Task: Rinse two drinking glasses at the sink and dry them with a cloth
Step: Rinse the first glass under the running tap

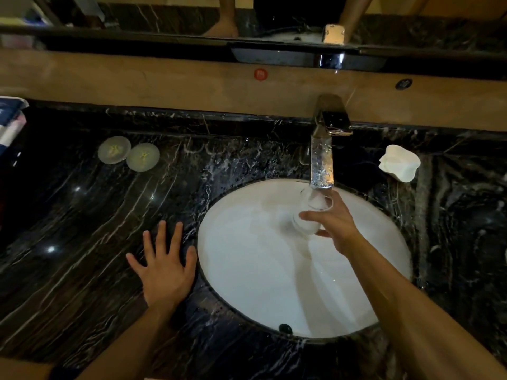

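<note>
My right hand (pixel 333 224) grips a clear drinking glass (pixel 308 212) over the white oval sink (pixel 247 270), its mouth tilted up just under the chrome faucet (pixel 322 160). Water froths inside the glass. My left hand (pixel 164 264) lies flat on the black marble counter (pixel 96 229) just left of the sink rim, fingers spread, holding nothing. A white crumpled cloth (pixel 399 163) sits on the counter to the right of the faucet. I see no second glass.
Two round pale paper lids (pixel 129 154) lie on the counter at the back left. Folded packets (pixel 11 124) stick in from the far left edge. A mirror and ledge (pixel 274 45) run along the back wall.
</note>
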`<state>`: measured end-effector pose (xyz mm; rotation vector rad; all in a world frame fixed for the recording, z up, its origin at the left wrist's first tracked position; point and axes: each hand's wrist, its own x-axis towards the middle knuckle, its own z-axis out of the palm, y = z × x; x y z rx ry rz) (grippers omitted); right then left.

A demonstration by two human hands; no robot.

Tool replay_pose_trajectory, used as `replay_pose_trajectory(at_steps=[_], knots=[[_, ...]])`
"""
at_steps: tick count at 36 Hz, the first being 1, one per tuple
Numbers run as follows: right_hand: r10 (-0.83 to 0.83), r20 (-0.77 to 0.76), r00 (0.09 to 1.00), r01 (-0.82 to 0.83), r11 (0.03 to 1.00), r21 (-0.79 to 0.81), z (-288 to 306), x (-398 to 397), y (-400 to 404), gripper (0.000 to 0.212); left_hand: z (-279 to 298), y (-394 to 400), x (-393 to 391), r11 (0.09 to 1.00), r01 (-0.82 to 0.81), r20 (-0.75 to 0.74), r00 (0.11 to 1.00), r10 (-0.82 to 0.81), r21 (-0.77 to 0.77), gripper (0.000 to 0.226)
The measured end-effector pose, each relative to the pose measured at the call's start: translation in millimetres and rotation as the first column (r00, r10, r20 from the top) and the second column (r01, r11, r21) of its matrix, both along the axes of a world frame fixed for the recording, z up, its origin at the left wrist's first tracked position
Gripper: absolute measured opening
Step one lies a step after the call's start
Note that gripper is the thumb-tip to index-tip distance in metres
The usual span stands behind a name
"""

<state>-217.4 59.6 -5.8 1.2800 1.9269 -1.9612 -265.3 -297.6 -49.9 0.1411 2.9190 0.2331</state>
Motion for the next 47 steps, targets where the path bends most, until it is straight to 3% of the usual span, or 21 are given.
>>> replay_pose_trajectory(at_steps=[4,8,14,21,25,28,32,35,38,42,47], knots=[[0.207,0.06,0.976,-0.198,0.971,-0.137,11,-3,-2,0.07,2,0,-1,1.0,0.002,0.0,1.0,-0.002,0.013,0.065],[0.172,-0.037,0.984,-0.176,0.968,-0.178,12,-7,-14,0.065,3,0,0,1.0,0.003,-0.002,1.0,-0.003,0.014,0.065],[0.051,-0.16,0.986,-0.028,0.989,0.142,10,-14,-33,0.077,1,1,-2,1.0,0.002,0.003,1.0,-0.002,0.007,0.065],[0.034,-0.139,0.99,0.035,0.883,0.468,10,-7,-28,0.077,1,0,-2,1.0,0.005,-0.004,1.0,-0.005,0.012,0.065],[0.088,-0.032,0.996,-0.053,0.81,0.584,9,-2,-15,0.081,1,0,-1,1.0,0.013,-0.003,1.0,-0.013,0.0,0.065],[0.082,0.089,0.993,-0.116,0.862,0.493,9,0,-5,0.084,0,-1,-2,1.0,0.015,-0.005,1.0,-0.015,0.001,0.065],[0.064,0.224,0.973,-0.086,0.992,0.09,12,2,3,0.075,0,-1,-2,1.0,0.021,-0.006,1.0,-0.021,-0.002,0.065],[0.147,0.255,0.956,-0.096,0.974,-0.204,14,3,2,0.068,0,-1,-2,1.0,0.02,-0.012,1.0,-0.02,0.002,0.065],[0.163,0.142,0.976,-0.107,0.936,-0.334,9,2,-6,0.065,0,-1,-1,1.0,0.017,-0.013,1.0,-0.017,0.002,0.065],[0.061,-0.044,0.997,-0.072,0.938,-0.338,3,-7,-22,0.074,-1,-1,-1,1.0,0.021,-0.015,1.0,-0.021,-0.002,0.065],[-0.096,-0.126,0.987,0.094,0.995,-0.024,4,-20,-39,0.077,-1,-1,-2,1.0,0.018,-0.018,1.0,-0.018,-0.006,0.066]])
